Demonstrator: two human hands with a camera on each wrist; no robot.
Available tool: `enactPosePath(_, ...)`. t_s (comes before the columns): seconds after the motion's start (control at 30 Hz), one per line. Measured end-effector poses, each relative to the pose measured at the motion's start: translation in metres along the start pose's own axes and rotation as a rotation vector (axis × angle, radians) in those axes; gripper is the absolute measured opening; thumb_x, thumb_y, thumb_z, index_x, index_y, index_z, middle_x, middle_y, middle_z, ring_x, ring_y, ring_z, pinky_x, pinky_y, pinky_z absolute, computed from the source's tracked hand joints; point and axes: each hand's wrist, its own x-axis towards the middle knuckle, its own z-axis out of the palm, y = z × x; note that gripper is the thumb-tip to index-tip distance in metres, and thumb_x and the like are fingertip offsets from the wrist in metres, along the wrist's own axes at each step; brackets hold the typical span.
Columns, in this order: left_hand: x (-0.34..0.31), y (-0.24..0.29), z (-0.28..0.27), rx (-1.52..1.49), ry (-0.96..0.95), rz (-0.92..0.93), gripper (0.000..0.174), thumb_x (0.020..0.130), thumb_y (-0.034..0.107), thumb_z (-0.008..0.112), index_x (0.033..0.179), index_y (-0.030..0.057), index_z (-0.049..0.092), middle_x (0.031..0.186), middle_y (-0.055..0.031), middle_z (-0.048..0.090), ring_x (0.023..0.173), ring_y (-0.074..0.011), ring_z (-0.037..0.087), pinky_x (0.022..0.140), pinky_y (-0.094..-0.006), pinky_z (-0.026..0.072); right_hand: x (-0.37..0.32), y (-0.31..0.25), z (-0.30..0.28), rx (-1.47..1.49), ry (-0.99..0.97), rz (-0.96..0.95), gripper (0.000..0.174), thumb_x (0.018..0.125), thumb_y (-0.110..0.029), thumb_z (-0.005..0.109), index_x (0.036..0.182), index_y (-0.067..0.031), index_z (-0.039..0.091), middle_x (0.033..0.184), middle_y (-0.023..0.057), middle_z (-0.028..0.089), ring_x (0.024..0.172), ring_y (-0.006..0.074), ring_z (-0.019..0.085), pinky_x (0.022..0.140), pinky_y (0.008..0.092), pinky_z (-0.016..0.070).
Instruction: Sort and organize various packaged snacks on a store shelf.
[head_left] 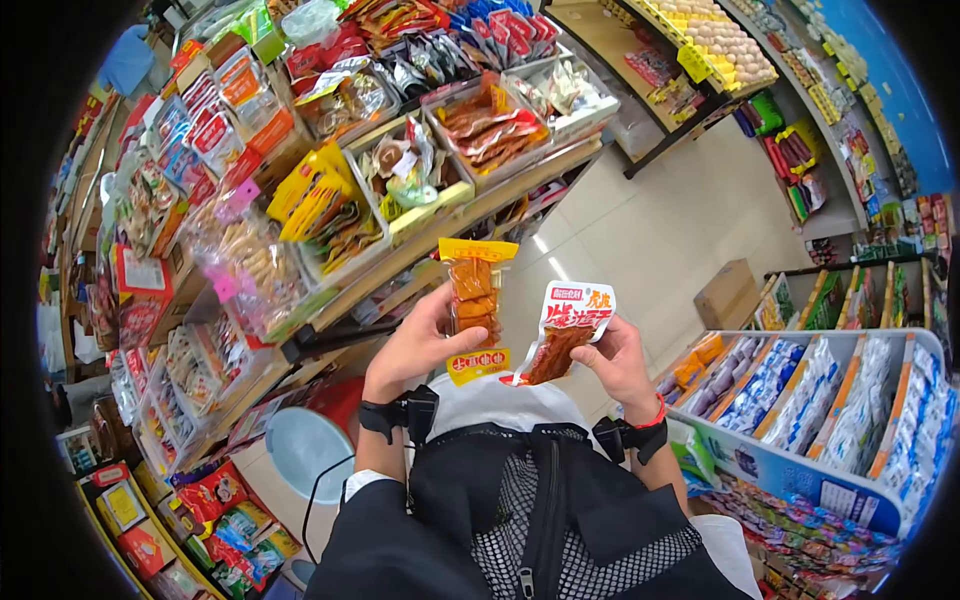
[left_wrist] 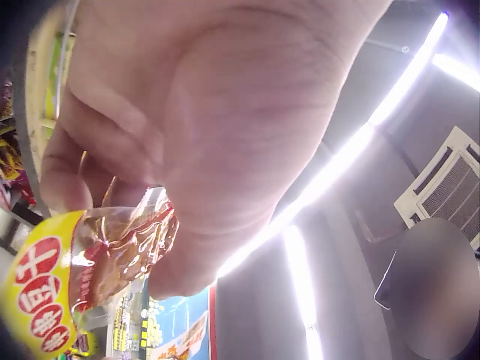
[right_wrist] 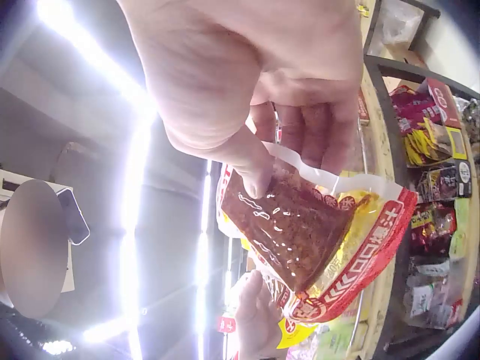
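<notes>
In the head view the left hand (head_left: 428,335) pinches a yellow-ended clear snack packet (head_left: 474,292) upright, thumb across its front. Beside it the right hand (head_left: 618,368) grips a white and red packet (head_left: 568,335) with brown food in its window, tilted, thumb on the front. The lower parts of the packets are close together. In the left wrist view the left hand (left_wrist: 217,112) holds the yellow-ended packet (left_wrist: 45,285). The right wrist view has the right hand (right_wrist: 255,82) with its thumb pressed on the brown-filled packet (right_wrist: 292,225).
Snack bins (head_left: 490,130) on a wooden-edged shelf stand at the upper left. To the right is a rack (head_left: 790,400) of wrapped packets, with a cardboard box (head_left: 728,294) behind it. A light blue basin (head_left: 308,452) lies low at the left; eggs (head_left: 715,45) sit at the top.
</notes>
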Motion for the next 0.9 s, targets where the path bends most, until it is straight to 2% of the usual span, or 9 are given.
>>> enactPosePath(0.17, 0.070, 0.032, -0.023, 0.288, -0.014, 0.101, 0.069, 0.081, 0.021, 0.082, 0.136, 0.0011, 0.046, 0.113, -0.0063, 0.064, 0.096, -0.0160, 0.062, 0.087, -0.0326, 0.0505, 0.082, -0.024, 0.003, 0.000, 0.065, -0.010, 0.046, 0.083, 0.000, 0.075, 0.125, 0.0043, 0.056, 0.125, 0.0108, 0.062, 0.117, 0.0189, 0.058, 0.104, 0.0369, 0.0443)
enactPosePath(0.27, 0.104, 0.059, -0.023, 0.484, -0.053, -0.059, 0.064, 0.082, 0.018, 0.078, 0.136, 0.0022, 0.047, 0.107, -0.0158, 0.069, 0.092, -0.0224, 0.065, 0.085, -0.0380, 0.0512, 0.117, -0.023, 0.007, 0.079, 0.074, 0.013, 0.049, 0.083, 0.001, 0.074, 0.128, 0.0037, 0.054, 0.127, 0.0115, 0.061, 0.118, 0.0197, 0.058, 0.104, 0.0370, 0.0447)
enactPosePath(0.3, 0.115, 0.046, -0.027, 0.408, -0.038, 0.101, 0.061, 0.083, 0.016, 0.076, 0.135, 0.0014, 0.048, 0.104, -0.0189, 0.070, 0.089, -0.0243, 0.067, 0.083, -0.0383, 0.0521, 0.133, -0.025, 0.005, 0.092, 0.066, 0.010, 0.050, 0.084, 0.001, 0.074, 0.129, 0.0035, 0.053, 0.128, 0.0116, 0.061, 0.118, 0.0199, 0.058, 0.104, 0.0371, 0.0448)
enactPosePath(0.5, 0.154, 0.047, -0.054, 0.396, 0.256, 0.104, 0.058, 0.079, 0.016, 0.077, 0.130, 0.0003, 0.053, 0.096, -0.0140, 0.069, 0.084, -0.0174, 0.065, 0.080, -0.0335, 0.0522, 0.213, -0.032, -0.005, 0.110, -0.034, 0.025, 0.047, 0.085, 0.004, 0.070, 0.128, 0.0014, 0.051, 0.120, 0.0103, 0.063, 0.112, 0.0188, 0.061, 0.098, 0.0360, 0.0499)
enactPosePath(0.6, 0.170, 0.094, -0.059, 0.598, 0.549, 0.063, 0.051, 0.076, 0.017, 0.078, 0.120, -0.0012, 0.058, 0.083, -0.0124, 0.067, 0.073, -0.0165, 0.061, 0.070, -0.0323, 0.0519, 0.254, -0.039, -0.041, 0.220, -0.124, 0.028, 0.037, 0.088, 0.004, 0.066, 0.122, -0.0003, 0.053, 0.110, 0.0090, 0.063, 0.102, 0.0179, 0.064, 0.092, 0.0336, 0.0527)
enactPosePath(0.67, 0.190, 0.111, -0.069, 0.752, 0.722, 0.116, 0.044, 0.075, 0.015, 0.077, 0.112, -0.0006, 0.059, 0.073, -0.0140, 0.060, 0.064, -0.0245, 0.059, 0.063, -0.0345, 0.0494, 0.276, -0.052, -0.068, 0.169, -0.071, -0.014, 0.026, 0.091, 0.002, 0.061, 0.116, -0.0012, 0.052, 0.104, 0.0084, 0.062, 0.095, 0.0175, 0.065, 0.086, 0.0315, 0.0534)
enactPosePath(0.8, 0.244, 0.143, -0.069, 0.992, 0.873, 0.160, 0.038, 0.076, 0.007, 0.073, 0.111, 0.0043, 0.060, 0.093, -0.0155, 0.066, 0.084, -0.0352, 0.063, 0.074, -0.0407, 0.0515, 0.311, -0.063, -0.122, 0.141, -0.125, 0.003, 0.027, 0.091, 0.003, 0.058, 0.117, -0.0012, 0.052, 0.101, 0.0075, 0.062, 0.092, 0.0157, 0.062, 0.086, 0.0313, 0.0524)
enactPosePath(0.83, 0.258, 0.139, -0.071, 1.139, 0.852, 0.204, 0.039, 0.074, 0.005, 0.072, 0.112, 0.0078, 0.061, 0.101, -0.0129, 0.065, 0.095, -0.0328, 0.062, 0.081, -0.0430, 0.0493, 0.319, -0.066, -0.130, 0.142, -0.148, 0.019, 0.027, 0.091, 0.003, 0.058, 0.117, -0.0012, 0.052, 0.100, 0.0073, 0.062, 0.092, 0.0153, 0.062, 0.086, 0.0312, 0.0521)
enactPosePath(0.9, 0.284, 0.122, -0.073, 1.331, 0.824, 0.052, 0.042, 0.073, 0.001, 0.067, 0.113, 0.0087, 0.060, 0.098, -0.0126, 0.063, 0.096, -0.0323, 0.059, 0.083, -0.0436, 0.0469, 0.333, -0.069, -0.142, 0.123, -0.202, 0.069, 0.026, 0.091, 0.003, 0.058, 0.116, -0.0012, 0.052, 0.099, 0.0070, 0.061, 0.091, 0.0148, 0.061, 0.086, 0.0311, 0.0516)
